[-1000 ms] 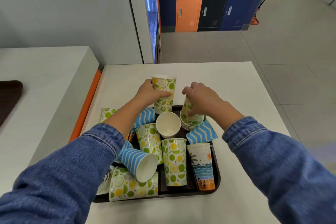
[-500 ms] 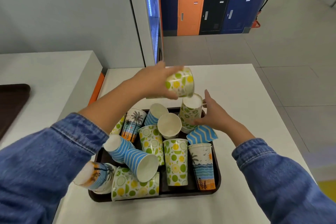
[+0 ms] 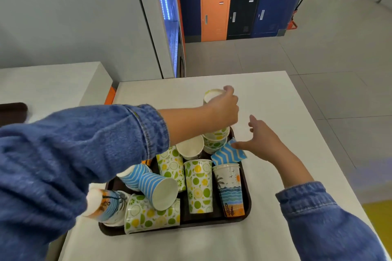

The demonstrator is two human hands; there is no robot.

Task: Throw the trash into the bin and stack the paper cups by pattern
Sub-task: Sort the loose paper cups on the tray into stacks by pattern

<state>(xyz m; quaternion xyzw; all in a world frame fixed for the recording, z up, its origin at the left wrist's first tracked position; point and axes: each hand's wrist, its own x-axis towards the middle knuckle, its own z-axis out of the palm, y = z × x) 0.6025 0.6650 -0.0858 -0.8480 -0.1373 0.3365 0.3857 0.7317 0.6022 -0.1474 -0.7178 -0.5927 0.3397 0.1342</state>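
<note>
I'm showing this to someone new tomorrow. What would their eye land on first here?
Probably the dark tray on the white table, crammed with patterned paper cups, some upright, some tipped over. Next, the left hand gripping a cup above the citrus-print stack at the tray's far right corner, with the right hand spread open beside it. Behind, orange and blue lockers stand out.

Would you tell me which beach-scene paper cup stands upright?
The beach-scene paper cup in the dark tray's right front corner; the other beach-scene cup lies tipped, front left.
</note>
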